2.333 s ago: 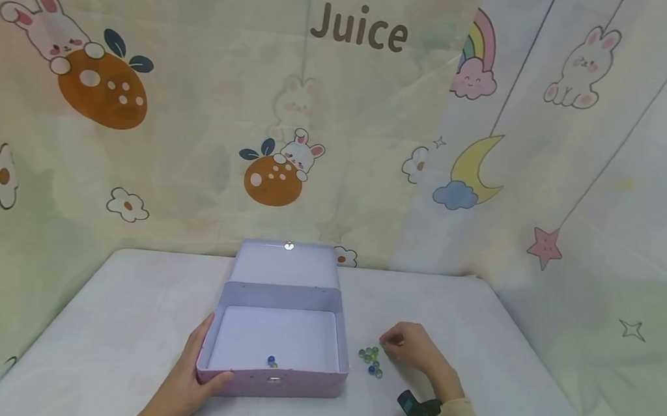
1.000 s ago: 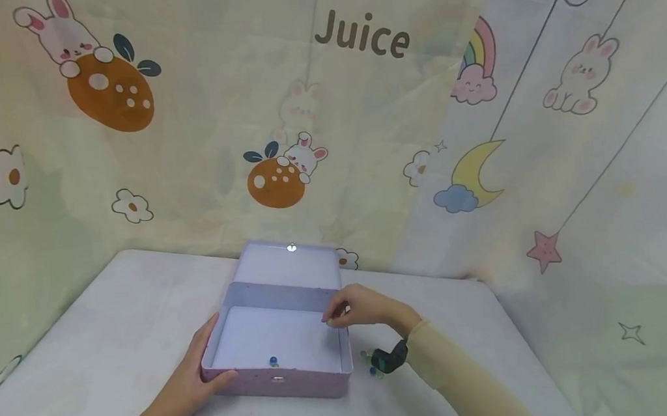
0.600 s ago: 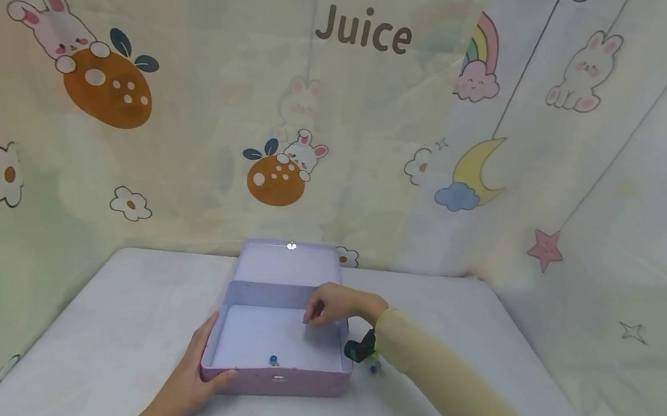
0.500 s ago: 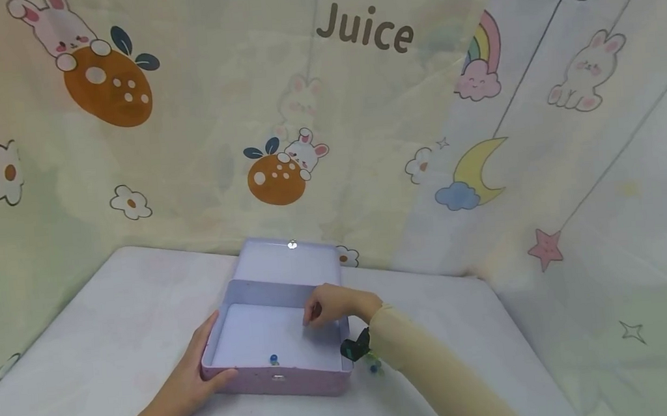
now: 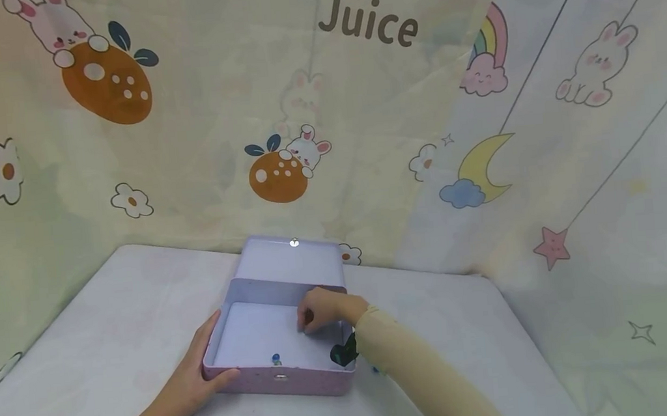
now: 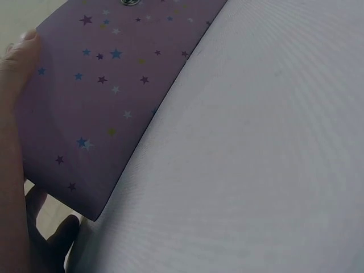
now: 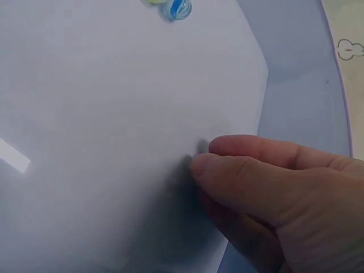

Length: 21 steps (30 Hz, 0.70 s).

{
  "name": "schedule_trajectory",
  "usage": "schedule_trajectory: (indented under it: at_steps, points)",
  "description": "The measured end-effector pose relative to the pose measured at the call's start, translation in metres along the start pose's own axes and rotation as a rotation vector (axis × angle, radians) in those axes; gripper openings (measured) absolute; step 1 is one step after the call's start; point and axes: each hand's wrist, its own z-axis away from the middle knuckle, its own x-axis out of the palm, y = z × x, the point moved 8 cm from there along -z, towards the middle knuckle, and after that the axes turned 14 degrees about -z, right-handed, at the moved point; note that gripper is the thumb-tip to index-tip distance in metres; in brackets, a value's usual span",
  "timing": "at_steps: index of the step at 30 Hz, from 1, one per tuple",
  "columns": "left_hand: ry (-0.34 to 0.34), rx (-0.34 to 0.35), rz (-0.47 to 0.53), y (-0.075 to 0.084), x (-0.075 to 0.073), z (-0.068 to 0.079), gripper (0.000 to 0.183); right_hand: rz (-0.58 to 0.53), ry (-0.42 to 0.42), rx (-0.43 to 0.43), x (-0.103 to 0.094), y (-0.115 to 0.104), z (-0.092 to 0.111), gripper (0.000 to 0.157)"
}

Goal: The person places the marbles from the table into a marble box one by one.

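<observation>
A pinkish-purple tin box (image 5: 282, 383) printed with stars stands on the table, its lid (image 5: 291, 263) folded back. My left hand (image 5: 193, 369) grips its left front corner, thumb along the front wall; in the left wrist view that thumb (image 6: 23, 60) lies on the starry side. Over the box's white floor, near its right wall, my right hand (image 5: 322, 310) pinches thumb and forefinger together. A marble showed at these fingertips a second ago; now the fingers hide it. Inside the box, near the front wall, lie a blue marble (image 5: 276, 357) and a yellow-green marble (image 7: 154, 1).
On the white table (image 5: 159, 313), right of the box, a blue marble (image 5: 376, 370) shows beside my right sleeve (image 5: 417, 371), which covers the others there. A black wrist device (image 5: 345, 352) hangs over the box's right edge. Printed cloth (image 5: 197, 114) surrounds the table.
My right hand has come from the loose marbles on the table, over the right wall, and down into the box, lately drifting slightly left. The left hand keeps its grip.
</observation>
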Motion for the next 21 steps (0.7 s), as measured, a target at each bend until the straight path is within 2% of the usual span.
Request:
schedule_trajectory:
  at_steps: [11,16,21]
  points:
    - [-0.02,-0.003,0.032,0.0,0.004,0.0,0.107,-0.012,0.016,-0.032,-0.005,-0.011,0.009,0.016]
    - [-0.014,0.0,0.041,0.0,0.001,-0.002,0.107,-0.08,0.109,-0.067,-0.025,-0.021,0.024,0.019]
    - [-0.022,-0.001,0.034,-0.002,0.001,-0.002,0.107,-0.198,0.239,-0.109,-0.046,-0.022,0.051,0.023]
